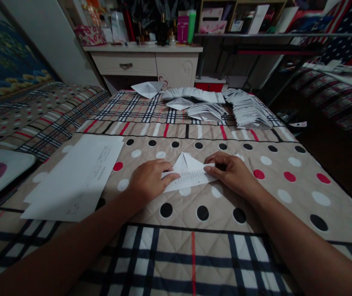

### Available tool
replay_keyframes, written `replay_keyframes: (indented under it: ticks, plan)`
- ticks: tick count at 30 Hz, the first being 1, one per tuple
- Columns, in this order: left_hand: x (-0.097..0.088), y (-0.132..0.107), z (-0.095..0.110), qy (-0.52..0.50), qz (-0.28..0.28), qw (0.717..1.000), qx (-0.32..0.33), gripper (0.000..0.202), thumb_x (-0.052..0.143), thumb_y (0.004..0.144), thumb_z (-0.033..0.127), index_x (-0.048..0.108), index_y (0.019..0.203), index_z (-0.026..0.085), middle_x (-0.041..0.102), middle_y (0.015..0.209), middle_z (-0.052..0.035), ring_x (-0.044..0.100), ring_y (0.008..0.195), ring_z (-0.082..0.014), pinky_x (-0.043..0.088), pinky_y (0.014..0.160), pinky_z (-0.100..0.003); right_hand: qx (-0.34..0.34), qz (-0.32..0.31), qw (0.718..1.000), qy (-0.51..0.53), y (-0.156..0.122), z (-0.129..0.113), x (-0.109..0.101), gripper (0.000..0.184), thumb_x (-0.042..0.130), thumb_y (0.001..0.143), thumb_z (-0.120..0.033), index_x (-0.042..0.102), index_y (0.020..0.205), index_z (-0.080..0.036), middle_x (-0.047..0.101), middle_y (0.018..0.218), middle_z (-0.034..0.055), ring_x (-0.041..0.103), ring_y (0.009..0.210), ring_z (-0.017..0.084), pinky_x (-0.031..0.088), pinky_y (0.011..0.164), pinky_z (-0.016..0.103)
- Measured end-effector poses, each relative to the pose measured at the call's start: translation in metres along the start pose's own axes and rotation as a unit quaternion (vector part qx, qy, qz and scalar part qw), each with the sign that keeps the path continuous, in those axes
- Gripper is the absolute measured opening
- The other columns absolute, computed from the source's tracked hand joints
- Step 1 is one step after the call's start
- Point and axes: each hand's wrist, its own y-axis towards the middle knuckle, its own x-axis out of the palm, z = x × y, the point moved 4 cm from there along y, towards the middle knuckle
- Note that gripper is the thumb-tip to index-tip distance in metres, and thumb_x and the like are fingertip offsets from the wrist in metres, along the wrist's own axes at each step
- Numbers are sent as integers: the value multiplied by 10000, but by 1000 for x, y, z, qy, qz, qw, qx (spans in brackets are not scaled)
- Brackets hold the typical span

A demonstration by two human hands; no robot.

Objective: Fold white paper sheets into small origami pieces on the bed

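Here, a stack of sheets (77,176) lies on the quilt (287,222). Next, the left hand (149,177) pinches one end of a folded paper (191,175), peaked on its far side, at mid-quilt. The fingers of the right hand (232,170) pinch the other end; a pile of folded pieces (250,109) lies beyond.

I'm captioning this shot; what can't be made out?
In the head view:
Print on the folded paper: too small to read.
Paper stack: lower sheets mostly covered by the uppermost.
White panel with a purple circle: cut off by the left edge.
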Motion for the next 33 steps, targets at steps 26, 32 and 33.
replay_keyframes:
  ticks: [26, 32, 33]
  plan:
    - [-9, -5, -1, 39, 38, 999, 4, 64, 613, 842, 224, 608, 904, 207, 643, 917, -16, 598, 797, -177, 402, 648, -290, 49, 59, 993, -91, -2, -1, -3, 102, 670, 726, -163, 610, 797, -205, 658, 776, 11, 575, 664, 164, 417, 603, 283]
    - [-5, -12, 11, 37, 65, 969, 235, 301, 440, 810, 0, 649, 940, 173, 654, 999, -54, 579, 934, -197, 456, 843, -350, -1, 33, 997, -72, -3, -3, 1, 207, 537, 745, -76, 689, 791, -210, 674, 909, 36, 617, 820, 182, 462, 751, 304]
    - [-6, -14, 13, 40, 64, 968, 240, 300, 448, 803, 9, 651, 960, 163, 656, 1012, -61, 583, 933, -200, 462, 848, -354, -5, 31, 997, -74, -3, -3, 1, 222, 526, 740, -72, 693, 787, -211, 671, 924, 37, 618, 837, 184, 464, 764, 306]
